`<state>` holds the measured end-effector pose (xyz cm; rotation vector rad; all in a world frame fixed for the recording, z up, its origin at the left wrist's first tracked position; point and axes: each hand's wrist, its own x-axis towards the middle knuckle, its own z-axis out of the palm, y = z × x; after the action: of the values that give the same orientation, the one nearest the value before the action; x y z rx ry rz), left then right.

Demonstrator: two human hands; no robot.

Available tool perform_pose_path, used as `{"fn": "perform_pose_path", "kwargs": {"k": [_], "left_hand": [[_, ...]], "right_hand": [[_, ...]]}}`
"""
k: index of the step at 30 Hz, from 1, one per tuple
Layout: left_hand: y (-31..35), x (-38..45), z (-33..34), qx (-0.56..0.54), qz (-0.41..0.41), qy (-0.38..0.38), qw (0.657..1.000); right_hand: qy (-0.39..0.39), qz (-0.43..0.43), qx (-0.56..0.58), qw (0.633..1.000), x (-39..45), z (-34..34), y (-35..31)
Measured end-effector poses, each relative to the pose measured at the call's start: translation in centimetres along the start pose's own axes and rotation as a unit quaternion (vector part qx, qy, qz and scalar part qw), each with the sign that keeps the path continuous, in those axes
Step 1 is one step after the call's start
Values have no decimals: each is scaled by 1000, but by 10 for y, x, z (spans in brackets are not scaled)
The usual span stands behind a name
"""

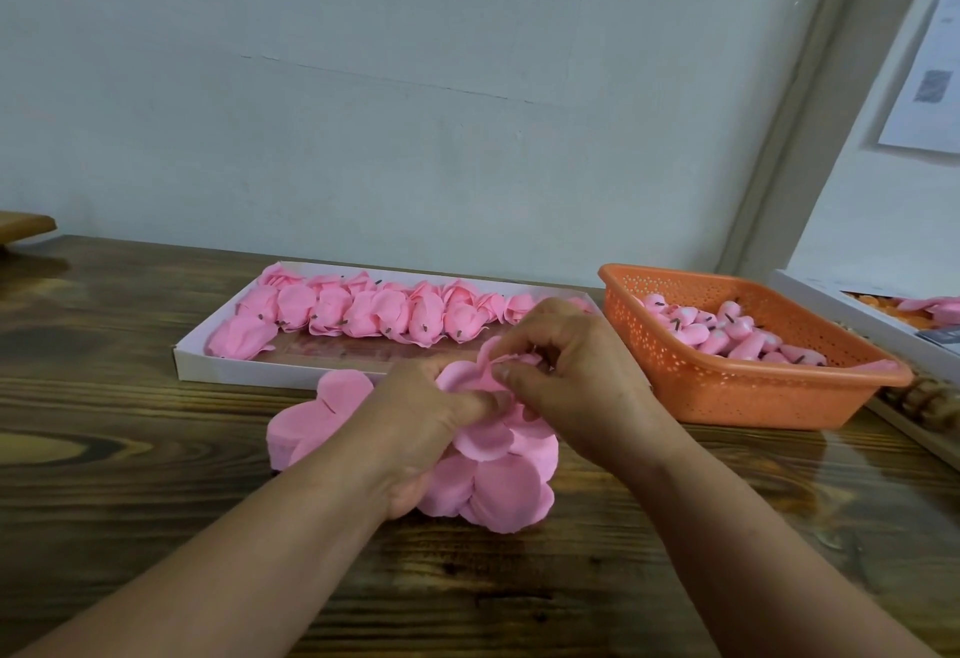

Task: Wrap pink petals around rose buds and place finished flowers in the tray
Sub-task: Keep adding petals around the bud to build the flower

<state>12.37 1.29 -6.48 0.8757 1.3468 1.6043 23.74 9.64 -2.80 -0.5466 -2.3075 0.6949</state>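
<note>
Probably a small craft workshop: wooden worktable (156, 475), flower tray (218, 364), orange basket (727, 392).

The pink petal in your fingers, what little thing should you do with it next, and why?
Probably keep curling the petal round the bud. Both hands, left and right, pinch it above the loose petals, so the flower looks unfinished and not ready for the tray.

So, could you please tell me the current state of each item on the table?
White tray: partly filled with finished flowers.
Orange basket: holds rose buds.
Petal stack: untouched.
Loose petals: under left hand.
Petal: pinched by right hand.
</note>
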Motion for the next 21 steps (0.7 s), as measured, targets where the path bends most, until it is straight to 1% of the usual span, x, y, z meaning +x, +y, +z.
{"fn": "perform_pose_path", "kwargs": {"k": [2,5,6,8,11,13,15,17,18,20,21], "left_hand": [[-1,0,-1,-9,-3,-8,1000],[-2,-1,-2,-16,-10,-17,1000],[-1,-1,-1,-15,-11,-17,1000],[0,-2,1,0,-9,-13,1000],[1,-3,5,38,-6,6,999],[2,-3,6,42,-13,14,999],[3,-3,6,25,-25,16,999],[4,-2,5,-7,-38,18,999],[4,-2,4,-17,-45,20,999],[4,-3,3,-18,-63,21,998],[4,-3,2,-19,-74,18,997]], "right_hand": [[-14,21,25,999,-1,-1,-1],[-32,76,115,990,-2,-3,-1],[-29,90,130,987,-3,-4,-1],[-7,102,116,988,-2,-3,-1],[34,99,52,993,-1,4,-2],[51,92,23,994,-1,6,-3],[54,82,23,995,-2,6,-4],[37,81,64,994,-1,5,-3],[16,88,96,991,-1,2,-3],[-47,110,145,982,0,-6,-3],[-82,120,145,979,1,-10,-2]]}}
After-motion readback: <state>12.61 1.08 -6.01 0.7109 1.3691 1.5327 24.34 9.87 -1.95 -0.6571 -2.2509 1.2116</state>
